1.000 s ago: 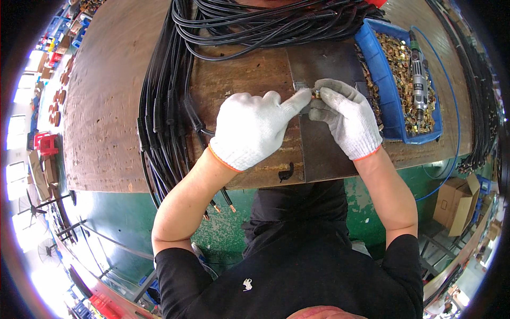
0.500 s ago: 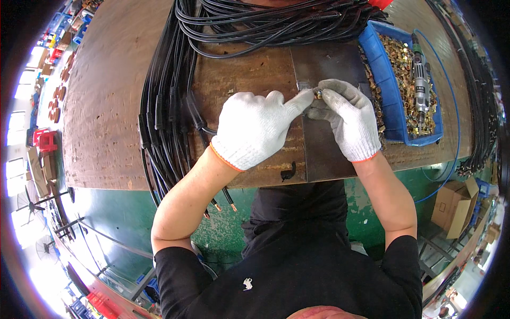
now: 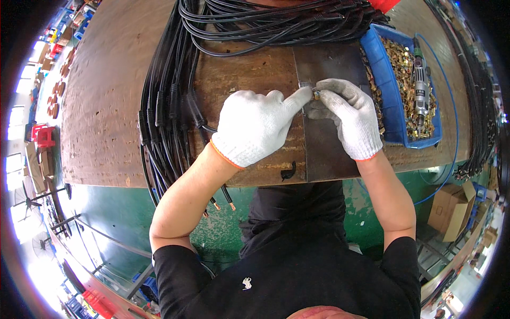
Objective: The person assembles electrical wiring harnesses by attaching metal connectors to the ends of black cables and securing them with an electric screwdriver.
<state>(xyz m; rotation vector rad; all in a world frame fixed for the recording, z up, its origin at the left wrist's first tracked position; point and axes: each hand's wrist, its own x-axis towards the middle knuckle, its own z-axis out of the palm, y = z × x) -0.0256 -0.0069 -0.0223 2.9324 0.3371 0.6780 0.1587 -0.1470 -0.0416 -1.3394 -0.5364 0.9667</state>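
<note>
White knitted gloves with orange cuffs cover both hands. My left hand (image 3: 254,127) is closed over the wooden table, its thumb and index finger pointing right. A black cable (image 3: 208,128) runs into its palm side from the left; the rest is hidden under the glove. Between the fingertips of my right hand (image 3: 350,118) is a small brass-coloured fitting (image 3: 317,95), pinched and partly covered. The left fingertips touch or nearly touch this fitting. Whether the cable's end meets it cannot be seen.
Bundled black cables (image 3: 265,26) lie across the far side and hang over the front edge at left. At right, a blue bin (image 3: 390,90) holds many brass fittings and a grey air tool (image 3: 421,87) with a blue hose. A small black piece (image 3: 288,171) lies near the edge.
Both hands stay together at nearly the same spot. The fingertips and the fitting shift only very slightly.
</note>
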